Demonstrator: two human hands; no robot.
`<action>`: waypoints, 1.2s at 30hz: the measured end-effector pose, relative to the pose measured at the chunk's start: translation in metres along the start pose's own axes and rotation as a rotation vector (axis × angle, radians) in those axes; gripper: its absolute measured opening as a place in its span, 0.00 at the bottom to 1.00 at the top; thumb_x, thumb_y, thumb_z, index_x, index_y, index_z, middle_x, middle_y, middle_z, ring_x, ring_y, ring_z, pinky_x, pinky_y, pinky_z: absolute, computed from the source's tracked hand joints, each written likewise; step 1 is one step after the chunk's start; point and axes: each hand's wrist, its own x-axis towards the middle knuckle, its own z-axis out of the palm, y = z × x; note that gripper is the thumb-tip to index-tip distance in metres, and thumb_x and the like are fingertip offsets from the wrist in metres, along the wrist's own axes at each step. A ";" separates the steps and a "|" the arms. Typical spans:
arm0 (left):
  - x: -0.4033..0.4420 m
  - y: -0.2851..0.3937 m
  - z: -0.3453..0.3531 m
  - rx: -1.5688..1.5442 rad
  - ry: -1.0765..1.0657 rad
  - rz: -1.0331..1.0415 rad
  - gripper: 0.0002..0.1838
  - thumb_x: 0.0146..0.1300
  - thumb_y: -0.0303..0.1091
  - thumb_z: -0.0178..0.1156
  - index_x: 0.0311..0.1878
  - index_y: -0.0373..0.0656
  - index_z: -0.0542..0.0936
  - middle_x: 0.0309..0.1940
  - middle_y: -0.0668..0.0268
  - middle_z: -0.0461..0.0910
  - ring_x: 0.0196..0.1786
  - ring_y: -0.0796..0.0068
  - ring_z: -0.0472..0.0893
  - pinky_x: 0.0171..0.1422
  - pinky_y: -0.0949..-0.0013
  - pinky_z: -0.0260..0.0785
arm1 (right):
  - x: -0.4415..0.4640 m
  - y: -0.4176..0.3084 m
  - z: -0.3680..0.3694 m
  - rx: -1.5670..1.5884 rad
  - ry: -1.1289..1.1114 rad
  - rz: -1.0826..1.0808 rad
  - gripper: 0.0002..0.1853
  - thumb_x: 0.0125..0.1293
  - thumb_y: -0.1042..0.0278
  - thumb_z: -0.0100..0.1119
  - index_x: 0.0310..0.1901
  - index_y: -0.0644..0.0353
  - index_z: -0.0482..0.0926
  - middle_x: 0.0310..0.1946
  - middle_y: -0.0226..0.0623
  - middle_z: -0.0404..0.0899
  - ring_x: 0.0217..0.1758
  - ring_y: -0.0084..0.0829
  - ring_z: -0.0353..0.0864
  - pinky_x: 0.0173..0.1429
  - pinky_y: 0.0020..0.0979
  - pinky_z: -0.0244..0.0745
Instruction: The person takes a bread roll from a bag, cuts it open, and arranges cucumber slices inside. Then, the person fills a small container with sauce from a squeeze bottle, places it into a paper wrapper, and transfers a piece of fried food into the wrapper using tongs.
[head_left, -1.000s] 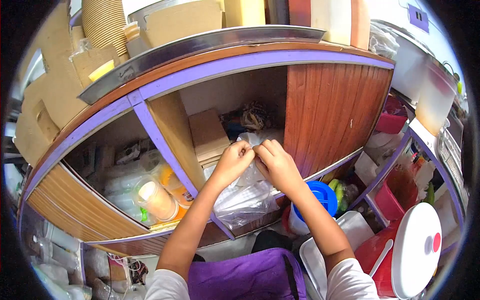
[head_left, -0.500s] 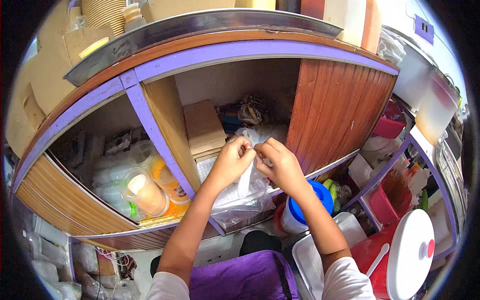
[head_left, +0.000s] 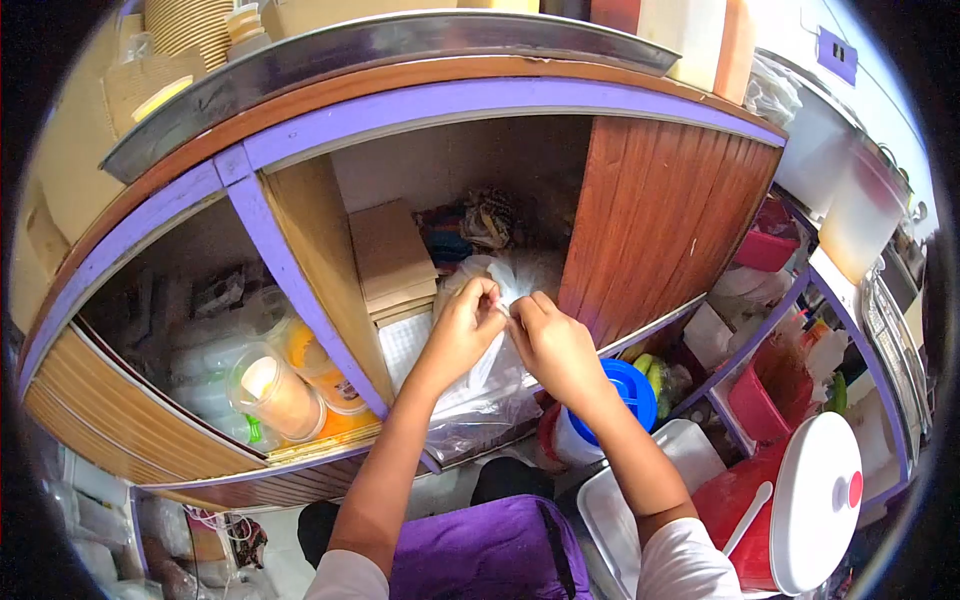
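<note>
My left hand (head_left: 463, 322) and my right hand (head_left: 556, 346) meet in front of the open cabinet, fingertips almost touching. Both are closed in a pinch on a thin white plastic bag (head_left: 488, 368), which hangs down between and below them. A small bit of white plastic shows between the fingertips; whether it is knotted I cannot tell. More clear, crumpled plastic (head_left: 470, 425) lies under the bag at the cabinet's lower edge. Left of my hands, flat brown cardboard (head_left: 392, 250) is stacked inside the cabinet.
Plastic cups (head_left: 280, 395) fill the left compartment. Below my right forearm stands a container with a blue lid (head_left: 628, 390), beside a white tray (head_left: 680, 460) and a red cooler with a white lid (head_left: 818, 500). A metal tray (head_left: 400, 60) lines the countertop edge.
My view has shifted slightly, so the cabinet sits a little further left. Both hands remain close together on the white plastic bag, with small finger movements.
</note>
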 end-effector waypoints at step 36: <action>-0.095 -0.028 0.012 0.089 0.671 -0.189 0.08 0.59 0.22 0.60 0.38 0.37 0.70 0.45 0.57 0.73 0.48 0.66 0.74 0.52 0.68 0.65 | 0.075 -0.033 -0.026 -0.345 0.252 -0.059 0.10 0.50 0.82 0.55 0.37 0.65 0.73 0.35 0.47 0.75 0.36 0.46 0.82 0.37 0.38 0.81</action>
